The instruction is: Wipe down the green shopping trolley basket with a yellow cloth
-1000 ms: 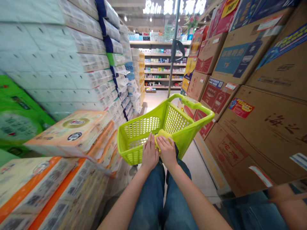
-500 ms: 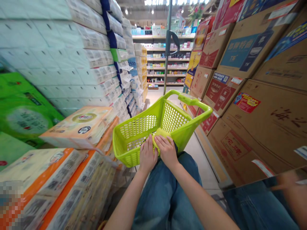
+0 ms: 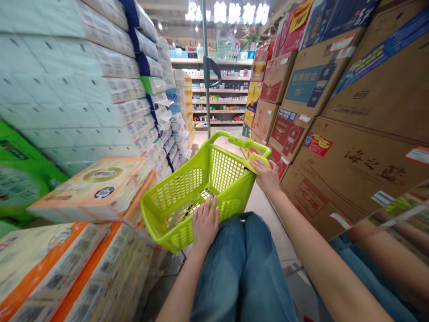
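Observation:
A lime green plastic shopping basket (image 3: 187,188) stands in front of my knees in a shop aisle. My left hand (image 3: 203,223) rests on its near rim, fingers laid over the edge. My right hand (image 3: 266,175) is stretched out to the basket's right side and closed on a yellow-green handle piece (image 3: 258,158) there. A second handle (image 3: 239,142) arches over the far rim. The inside of the basket holds no goods that I can see. My legs in blue jeans (image 3: 241,268) fill the lower middle.
Stacked tissue packs (image 3: 100,89) wall the left side, with orange-striped packs (image 3: 83,250) low down. Brown cardboard cartons (image 3: 351,134) line the right. A grey pole with a black hook (image 3: 209,71) stands ahead. Shelves (image 3: 221,94) close the aisle's far end.
My right hand left the near rim and went out to the right side of the basket, carrying the yellow-green handle piece. The basket turned and shifted left. My left hand stayed on the near rim.

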`<state>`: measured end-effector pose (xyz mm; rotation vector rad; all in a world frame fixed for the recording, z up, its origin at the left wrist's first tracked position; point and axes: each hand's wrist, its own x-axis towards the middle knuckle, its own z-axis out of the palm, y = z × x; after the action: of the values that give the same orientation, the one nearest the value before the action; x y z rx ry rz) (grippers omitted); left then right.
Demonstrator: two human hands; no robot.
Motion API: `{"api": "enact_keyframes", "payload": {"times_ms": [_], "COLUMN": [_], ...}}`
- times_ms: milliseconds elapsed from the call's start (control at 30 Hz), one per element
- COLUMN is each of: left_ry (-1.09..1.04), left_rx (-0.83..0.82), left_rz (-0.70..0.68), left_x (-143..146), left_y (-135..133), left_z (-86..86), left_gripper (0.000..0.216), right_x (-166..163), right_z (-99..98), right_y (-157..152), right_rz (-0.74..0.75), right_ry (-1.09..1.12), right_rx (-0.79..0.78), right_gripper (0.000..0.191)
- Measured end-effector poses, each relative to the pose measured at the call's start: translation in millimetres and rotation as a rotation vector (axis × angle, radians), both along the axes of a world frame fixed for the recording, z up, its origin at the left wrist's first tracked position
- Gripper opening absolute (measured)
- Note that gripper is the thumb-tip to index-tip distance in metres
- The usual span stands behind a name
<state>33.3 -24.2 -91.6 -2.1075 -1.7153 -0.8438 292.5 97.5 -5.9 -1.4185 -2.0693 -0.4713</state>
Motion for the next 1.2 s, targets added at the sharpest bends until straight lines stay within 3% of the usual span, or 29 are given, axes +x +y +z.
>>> {"api": "enact_keyframes", "payload": {"times_ms": [167, 333, 433, 567, 700, 800, 933, 1100, 1200], "left_ry": [-0.023, -0.035, -0.037, -0.032, -0.028, -0.038, -0.047, -0.037, -0.024], "left_rx": [-0.028, -0.057, -0.066, -0.073, -0.068, -0.064, -0.059, -0.064, -0.062], "left_rz": [0.019, 0.013, 0.006, 0.006, 0.006, 0.008, -0.012, -0.078, -0.119], "left_x": [9.1, 15.5, 15.3, 13.6, 13.9, 14.7, 13.2, 6.3, 0.9], "left_y": [-3.6, -4.1, -3.8, -3.0, -1.8, -1.4, -1.0, 3.0, 8.3], "left_z": [2.2, 3.9, 3.9, 3.3, 2.6, 1.8, 0.2, -1.9, -2.3], "left_gripper": [0.055, 0.067, 0.069, 0.070, 0.070, 0.071, 0.072, 0.074, 0.072], "right_x": [-28.8, -91.1, -104.5, -64.6, -10.4, -5.5, -45.1, -105.3, -113.2], "right_z": [-11.3, -41.7, -44.9, -22.2, 1.4, 3.4, -11.9, -36.4, -41.0], "right_y": [-12.2, -60.5, -72.2, -47.4, -10.7, -1.7, -20.3, -60.3, -69.8], "right_rz": [-0.061, 0.134, 0.244, 0.257, 0.068, -0.055, -0.088, 0.084, 0.163], "right_ry": [0.042, -0.026, -0.088, -0.167, -0.121, -0.052, -0.021, -0.044, -0.061], "right_rx": [-0.006, -0.098, -0.141, -0.139, -0.050, -0.014, -0.032, -0.136, -0.153], "right_gripper": [0.060, 0.062, 0.060, 0.062, 0.059, 0.056, 0.056, 0.052, 0.053]}}
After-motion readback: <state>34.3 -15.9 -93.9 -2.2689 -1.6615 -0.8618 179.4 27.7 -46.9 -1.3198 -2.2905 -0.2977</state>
